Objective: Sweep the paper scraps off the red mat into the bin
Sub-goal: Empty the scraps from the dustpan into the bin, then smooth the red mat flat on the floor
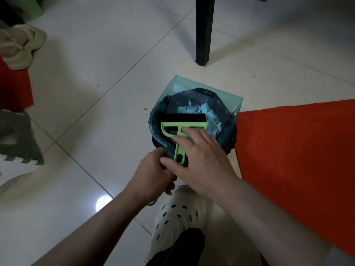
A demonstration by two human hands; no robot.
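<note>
The blue paper scraps [201, 114] lie bunched at the far side of the clear teal dustpan [192, 83], which is held over the black bin [232, 145]; whether some have already dropped through cannot be told. The bin stands on the floor just beside the red mat [297, 146], at its left edge.

The right hand [199, 156] grips the green brush [172, 129], bristles against the scraps. The left hand [151, 173] is curled round the pan's handle.

This looks like the emptying step. The next move likely calls for tipping the pan further while brushing the scraps off its lip.
</note>
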